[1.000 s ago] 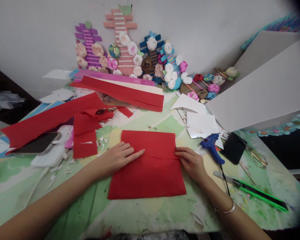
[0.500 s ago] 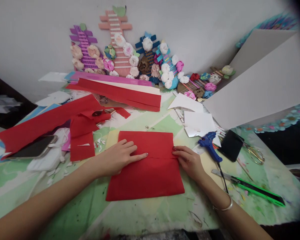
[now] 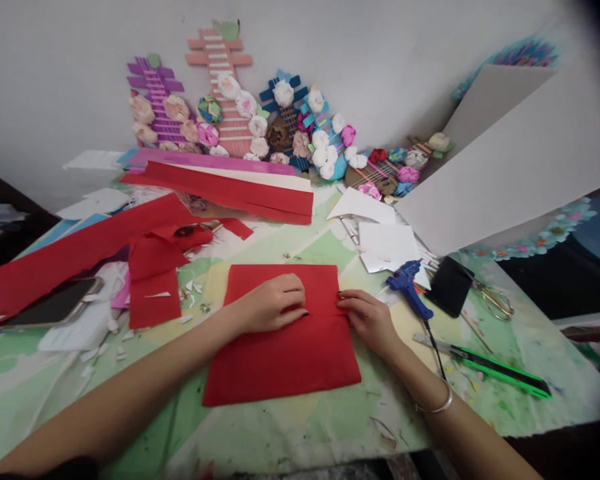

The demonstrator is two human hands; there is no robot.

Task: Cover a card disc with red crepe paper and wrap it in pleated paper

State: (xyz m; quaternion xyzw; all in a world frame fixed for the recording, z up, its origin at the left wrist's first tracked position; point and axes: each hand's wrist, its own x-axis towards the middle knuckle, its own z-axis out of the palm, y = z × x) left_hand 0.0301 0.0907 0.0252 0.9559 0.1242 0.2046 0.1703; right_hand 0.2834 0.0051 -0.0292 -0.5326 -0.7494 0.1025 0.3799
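Note:
A folded piece of red paper point(image 3: 285, 363) lies flat on the table before me, a seam or flap edge crossing its middle. Over that edge rests my left hand point(image 3: 275, 303), its fingers bent and held together, thumb tip at the seam. What lies beneath its curled fingers is hidden. At the paper's right side, my right hand point(image 3: 370, 320) pinches the border where the seam ends. A blue glue gun point(image 3: 409, 288) lies just beyond my right hand, its cord running toward my forearm.
A green cutter knife point(image 3: 500, 370), gold-handled scissors point(image 3: 497, 301) and a black pad point(image 3: 450, 287) lie at right. Red strips point(image 3: 80, 247), a phone point(image 3: 50, 303) and scraps cover the left. Paper-flower decorations point(image 3: 225, 100) lean on the wall; a large white board point(image 3: 510, 153) stands right.
My left hand has slid right along the seam, and its outstretched finger has drawn in with the others. My right hand keeps its pinch on the edge. The whole view has shifted slightly.

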